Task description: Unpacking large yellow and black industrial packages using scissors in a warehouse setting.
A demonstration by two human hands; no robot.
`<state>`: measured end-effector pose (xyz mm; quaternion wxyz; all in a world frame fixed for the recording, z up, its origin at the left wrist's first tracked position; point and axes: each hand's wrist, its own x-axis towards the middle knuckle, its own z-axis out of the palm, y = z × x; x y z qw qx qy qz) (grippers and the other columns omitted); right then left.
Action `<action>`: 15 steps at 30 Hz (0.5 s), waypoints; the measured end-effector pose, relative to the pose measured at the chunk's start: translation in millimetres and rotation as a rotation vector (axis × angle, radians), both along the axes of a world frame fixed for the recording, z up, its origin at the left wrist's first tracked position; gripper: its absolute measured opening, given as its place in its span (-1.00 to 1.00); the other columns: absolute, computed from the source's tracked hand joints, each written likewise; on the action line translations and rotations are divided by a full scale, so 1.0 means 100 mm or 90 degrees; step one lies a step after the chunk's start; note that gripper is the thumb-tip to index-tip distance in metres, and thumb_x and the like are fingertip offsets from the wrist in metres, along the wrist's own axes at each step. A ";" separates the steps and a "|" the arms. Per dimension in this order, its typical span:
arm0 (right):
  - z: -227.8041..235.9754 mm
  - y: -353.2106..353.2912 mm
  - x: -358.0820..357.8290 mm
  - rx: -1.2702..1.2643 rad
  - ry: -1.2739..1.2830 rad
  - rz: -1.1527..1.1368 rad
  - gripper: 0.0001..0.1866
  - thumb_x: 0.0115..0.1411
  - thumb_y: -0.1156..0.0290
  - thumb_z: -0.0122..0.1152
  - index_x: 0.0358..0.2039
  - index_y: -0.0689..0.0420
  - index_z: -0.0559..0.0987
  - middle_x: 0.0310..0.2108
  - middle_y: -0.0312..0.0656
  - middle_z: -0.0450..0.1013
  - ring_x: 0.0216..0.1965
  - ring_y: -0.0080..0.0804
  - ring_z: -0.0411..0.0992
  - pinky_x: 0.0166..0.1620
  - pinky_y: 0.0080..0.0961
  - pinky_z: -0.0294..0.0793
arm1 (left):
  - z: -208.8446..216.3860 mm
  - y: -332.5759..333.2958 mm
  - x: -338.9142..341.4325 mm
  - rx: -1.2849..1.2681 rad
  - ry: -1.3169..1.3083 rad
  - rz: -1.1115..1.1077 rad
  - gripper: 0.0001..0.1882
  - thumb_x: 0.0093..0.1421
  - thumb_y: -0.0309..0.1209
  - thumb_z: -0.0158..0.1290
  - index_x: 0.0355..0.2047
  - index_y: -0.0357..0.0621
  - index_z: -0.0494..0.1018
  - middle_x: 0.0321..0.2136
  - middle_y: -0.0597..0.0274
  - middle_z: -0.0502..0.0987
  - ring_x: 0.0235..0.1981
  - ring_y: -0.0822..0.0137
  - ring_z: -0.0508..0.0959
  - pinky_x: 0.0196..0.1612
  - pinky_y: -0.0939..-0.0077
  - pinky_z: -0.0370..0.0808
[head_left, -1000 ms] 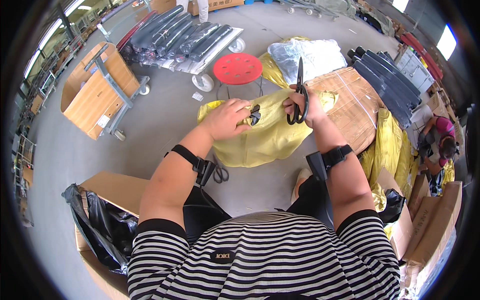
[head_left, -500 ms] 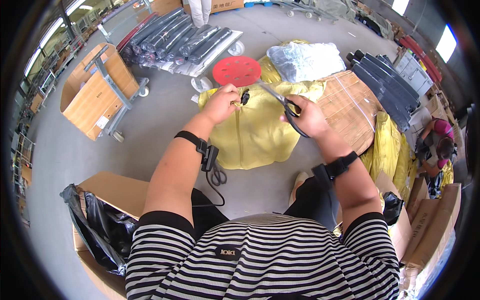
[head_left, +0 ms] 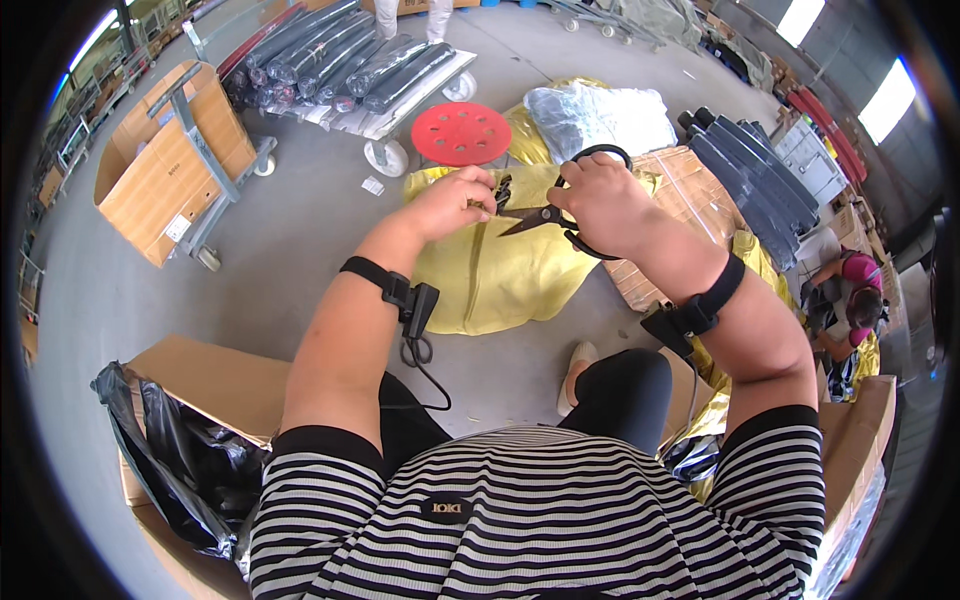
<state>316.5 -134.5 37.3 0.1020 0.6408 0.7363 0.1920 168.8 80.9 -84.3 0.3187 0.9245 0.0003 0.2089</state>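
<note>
In the head view, your left hand was pinched, thumb against fingers, on the far edge of the yellow sack, just beside a dark bunched piece there. Your right hand was clamped around the black-handled scissors, one handle loop rising beyond your knuckles and the other showing below them. The blades stood parted and pointed left, the upper one reaching close to your left fingertips (whether it touched the dark piece, I could not tell). The sack hung spread out in front of you, between your hands and the floor, its near edge toward your knees.

Just beyond the sack was the red stool, its round seat dotted with holes. To its right lay a bundle in clear plastic, and nearer, behind your right wrist, a brown package. Far left, wrapped dark rolls were piled on a wheeled platform. Near left, black plastic lined an open carton, and over at the right a co-worker bent low.
</note>
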 end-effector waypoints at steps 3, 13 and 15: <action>0.02 0.19 -0.08 -0.024 -0.055 0.038 -0.78 -0.10 0.37 0.23 -0.36 0.03 0.61 -0.34 -0.23 0.44 -0.20 -0.30 0.43 -0.09 -0.39 0.32 | 0.02 -0.04 -0.03 0.005 -0.006 -0.016 -0.88 0.01 -0.55 0.16 -0.39 -0.13 0.51 -0.06 0.19 0.40 -0.02 0.16 0.44 0.03 0.37 0.39; 0.18 0.90 -0.54 -0.451 -0.227 -0.012 -0.75 -0.15 0.10 0.40 -0.52 -0.04 0.63 -0.51 -0.34 0.52 -0.33 -0.35 0.53 -0.24 -0.40 0.42 | -0.04 -0.16 -0.01 -0.085 -0.045 -0.009 -0.88 -0.03 -0.52 0.20 -0.43 -0.18 0.52 -0.21 0.17 0.44 -0.13 0.12 0.45 -0.06 0.29 0.40; 0.13 0.89 -0.57 -0.434 -0.245 -0.014 -0.76 -0.15 0.12 0.40 -0.52 -0.03 0.63 -0.51 -0.35 0.52 -0.34 -0.37 0.52 -0.25 -0.41 0.41 | -0.06 -0.15 -0.01 -0.099 -0.051 -0.005 -0.88 -0.04 -0.53 0.20 -0.44 -0.19 0.52 -0.22 0.17 0.44 -0.14 0.13 0.46 -0.07 0.29 0.41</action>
